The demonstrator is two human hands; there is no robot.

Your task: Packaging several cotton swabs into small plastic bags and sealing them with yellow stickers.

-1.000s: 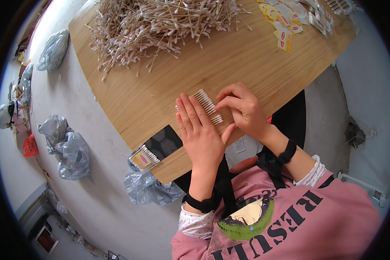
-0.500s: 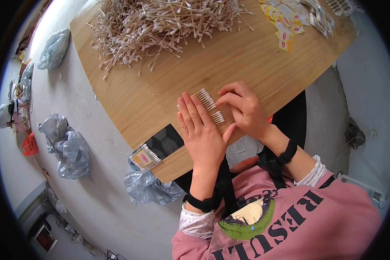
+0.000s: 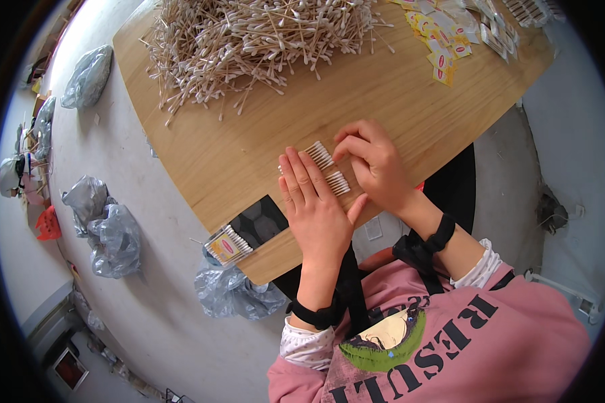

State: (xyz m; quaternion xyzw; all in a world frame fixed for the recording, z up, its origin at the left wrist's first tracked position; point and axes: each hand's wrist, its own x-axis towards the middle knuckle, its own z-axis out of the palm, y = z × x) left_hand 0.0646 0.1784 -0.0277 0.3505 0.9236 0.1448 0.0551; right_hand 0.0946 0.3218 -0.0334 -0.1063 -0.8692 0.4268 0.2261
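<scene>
Two short rows of cotton swabs, an upper one [image 3: 319, 154] and a lower one [image 3: 338, 183], lie side by side on the wooden table [image 3: 202, 158]. Across their left part rests my left hand [image 3: 318, 218], palm down, its long fingers straight and the thumb out to the side. White tips show past its fingers. My right hand [image 3: 381, 171] is just right of the rows, fingers curled inward with the fingertips at the swab ends. Whatever those fingers may pinch is hidden. At the far side spreads a large heap of loose swabs [image 3: 262, 50].
A clear pack of swabs with a yellow label [image 3: 227, 246] sits at the table's left edge beside a dark pad [image 3: 258, 221]. Yellow-and-white cards [image 3: 442, 57] and clear packets [image 3: 494, 33] lie far right. Grey plastic bags [image 3: 114, 235] rest on the floor.
The view has shifted slightly. My right fingers have moved a little and curl more closely by the swab tips. My left hand stays flat on the rows.
</scene>
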